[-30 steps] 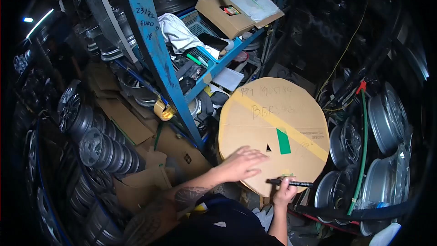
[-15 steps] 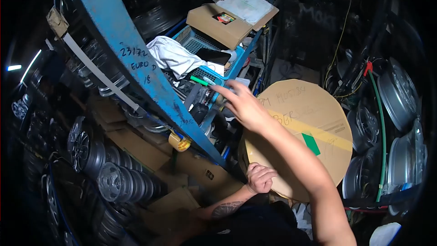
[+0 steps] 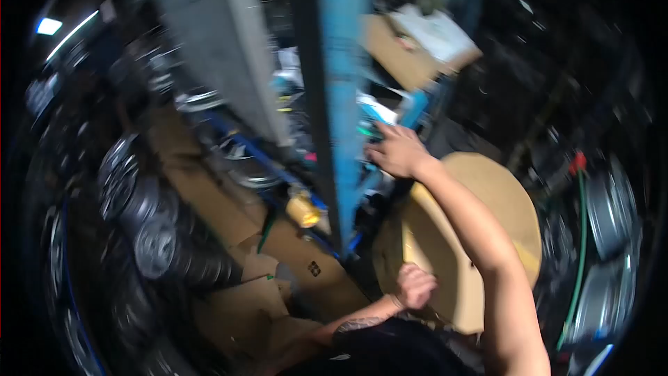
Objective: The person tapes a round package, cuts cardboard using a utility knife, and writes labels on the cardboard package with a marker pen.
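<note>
A large round cardboard package [image 3: 497, 198] with tape on it stands in front of me, partly covered by my right forearm. My left hand [image 3: 416, 285] is closed in a fist at its near edge. Whether anything is inside that fist is hidden. My right hand [image 3: 402, 153] reaches past the package to the shelf, its fingers apart and somewhat blurred, with nothing visible in them. Just beyond the fingertips, beside the blue post [image 3: 344, 97], shows a small green item [image 3: 363, 129]. Part of a blue basket [image 3: 415, 109] is behind the hand.
An opened cardboard box [image 3: 396, 52] with a white sheet [image 3: 438, 31] lies on the shelf. Metal wheel rims [image 3: 154, 245] are stacked at left, and more rims [image 3: 609, 198] at right near a green hose [image 3: 579, 257]. Flattened cardboard [image 3: 327, 285] covers the floor.
The view has swung left and blurred, so the post now blocks much of the basket. The package now appears tilted, showing more of its side. My right hand remains at the shelf; my left stays closed.
</note>
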`<state>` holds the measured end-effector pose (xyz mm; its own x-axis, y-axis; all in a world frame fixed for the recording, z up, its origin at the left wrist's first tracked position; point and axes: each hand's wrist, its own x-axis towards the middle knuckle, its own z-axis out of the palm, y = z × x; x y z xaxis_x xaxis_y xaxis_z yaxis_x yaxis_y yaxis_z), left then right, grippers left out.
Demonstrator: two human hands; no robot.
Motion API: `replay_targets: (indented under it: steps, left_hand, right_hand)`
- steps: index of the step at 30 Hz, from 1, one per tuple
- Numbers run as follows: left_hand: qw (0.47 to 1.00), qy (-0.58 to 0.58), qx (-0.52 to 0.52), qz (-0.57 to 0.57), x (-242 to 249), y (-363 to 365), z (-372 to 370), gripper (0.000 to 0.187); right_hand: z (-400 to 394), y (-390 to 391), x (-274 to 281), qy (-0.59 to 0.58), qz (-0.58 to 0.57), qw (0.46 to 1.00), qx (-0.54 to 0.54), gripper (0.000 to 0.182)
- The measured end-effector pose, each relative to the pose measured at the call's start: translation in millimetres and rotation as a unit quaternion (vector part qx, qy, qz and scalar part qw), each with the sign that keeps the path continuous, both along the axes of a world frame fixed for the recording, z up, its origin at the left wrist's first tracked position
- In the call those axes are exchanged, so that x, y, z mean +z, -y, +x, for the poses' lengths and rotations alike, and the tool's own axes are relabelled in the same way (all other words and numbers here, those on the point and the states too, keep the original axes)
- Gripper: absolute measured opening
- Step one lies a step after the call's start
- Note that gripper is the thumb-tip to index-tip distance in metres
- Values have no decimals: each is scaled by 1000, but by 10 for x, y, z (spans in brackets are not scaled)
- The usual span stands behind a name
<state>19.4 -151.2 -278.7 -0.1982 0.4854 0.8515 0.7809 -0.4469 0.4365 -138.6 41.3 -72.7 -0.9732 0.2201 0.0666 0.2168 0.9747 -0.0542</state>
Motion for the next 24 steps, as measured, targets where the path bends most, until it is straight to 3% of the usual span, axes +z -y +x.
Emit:
replay_targets:
  steps: [2, 5, 7, 8, 9, 11, 13, 14, 15, 17, 19, 21, 23, 24]
  left_hand:
    - [999, 23, -5, 31, -171, -42, 48, 20]
    - [996, 52, -49, 50, -90, -32, 2, 17]
    - [995, 60, -67, 42, -104, -14, -3, 16]
    - [995, 49, -73, 35, -114, -26, -11, 19]
    - [996, 38, -81, 26, -147, -18, -33, 21]
    - [992, 2, -121, 21, -120, 65, -100, 28]
    - [981, -39, -190, 27, 104, 176, -329, 37]
    - [972, -82, -221, 15, 91, 175, -438, 53]
    - [958, -137, -252, -10, 125, 163, -579, 64]
    - [948, -176, -250, -94, 170, 166, -821, 76]
    - [945, -193, -205, -164, 296, 118, -1030, 82]
    - [956, -184, -159, -162, 288, 131, -1013, 82]
    - [965, -167, -132, -151, 207, 133, -905, 82]
    - [970, -159, -116, -145, 158, 131, -850, 83]
  right_hand:
    - [-107, -45, 68, 83, -1, 996, 17, 41]
    - [-362, -93, 73, 201, 101, 972, 63, 51]
    - [-493, -209, 136, 229, 66, 969, 63, 56]
    - [-608, -473, 4, 233, 48, 965, 107, 58]
    - [-728, -846, -260, 164, 47, 966, 195, 53]
    - [-664, -916, -71, 73, -81, 951, 289, 49]
    - [-419, -425, 569, 128, -137, 966, 180, 35]
    - [-354, -436, 647, 98, -166, 958, 214, 32]
    - [-202, -297, 834, 112, -147, 973, 136, 34]
    - [144, -200, 1077, 90, -70, 988, 105, 35]
    - [670, -224, 1008, -32, -35, 996, 69, 33]
    - [1397, -12, 1025, -83, -119, 989, -13, 37]
    - [2304, 2, 614, -190, -221, 955, -47, 41]
    - [2865, -137, 170, -220, -238, 936, -135, 43]
